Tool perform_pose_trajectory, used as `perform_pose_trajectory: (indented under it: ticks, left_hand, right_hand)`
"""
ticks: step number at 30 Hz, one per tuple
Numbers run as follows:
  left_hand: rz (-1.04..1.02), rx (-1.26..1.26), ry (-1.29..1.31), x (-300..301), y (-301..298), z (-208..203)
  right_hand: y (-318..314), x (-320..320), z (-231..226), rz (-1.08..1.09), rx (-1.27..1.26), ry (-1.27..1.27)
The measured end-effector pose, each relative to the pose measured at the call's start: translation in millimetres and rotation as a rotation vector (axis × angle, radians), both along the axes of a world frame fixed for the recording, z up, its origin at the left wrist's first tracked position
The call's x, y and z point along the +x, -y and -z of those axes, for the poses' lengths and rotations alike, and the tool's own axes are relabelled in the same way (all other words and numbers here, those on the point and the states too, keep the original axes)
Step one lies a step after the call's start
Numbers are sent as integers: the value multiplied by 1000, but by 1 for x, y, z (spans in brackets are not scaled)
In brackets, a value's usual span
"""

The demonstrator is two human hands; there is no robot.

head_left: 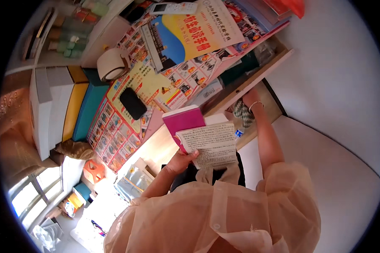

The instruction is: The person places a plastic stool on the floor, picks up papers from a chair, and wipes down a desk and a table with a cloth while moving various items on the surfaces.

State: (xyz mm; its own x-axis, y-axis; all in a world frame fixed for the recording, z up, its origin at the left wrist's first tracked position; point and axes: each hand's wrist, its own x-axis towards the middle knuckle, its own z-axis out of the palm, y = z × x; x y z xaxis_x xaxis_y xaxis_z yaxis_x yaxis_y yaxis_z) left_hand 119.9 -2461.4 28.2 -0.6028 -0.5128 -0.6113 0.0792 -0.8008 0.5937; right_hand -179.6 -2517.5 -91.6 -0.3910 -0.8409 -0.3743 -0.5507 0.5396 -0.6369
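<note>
Your left hand (180,163) gripped a magenta-covered notebook (187,122) with a densely written page (210,145) before your torso; your right hand (251,98) was at a grey-and-white patterned bundle (242,113) beside the open drawer (264,70); its grip could not be told.

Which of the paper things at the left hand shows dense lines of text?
The pale page under the thumb of the left hand; the magenta booklet partly behind it looks plain.

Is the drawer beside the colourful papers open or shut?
The drawer is open: we can look down inside and see a dark green thing.
</note>
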Motion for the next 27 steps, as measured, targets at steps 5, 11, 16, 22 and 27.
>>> perform_pose_trajectory:
  ticks: [5,11,16,22,27]
  left_hand:
    - [18,68,169,23,-12,1]
    - [-300,209,175,46,-29,0]
    - [-499,233,23,66,-36,-5]
    - [-612,223,-33,90,-40,-8]
    - [-694,240,-44,121,-54,-16]
  right_hand:
    - [50,19,1,-26,242,-11]
    - [87,36,13,-250,150,-202]
    - [88,48,28,-399,-1,-380]
    - [35,54,24,-503,145,-293]
    - [-63,127,-93,-440,388,1034]
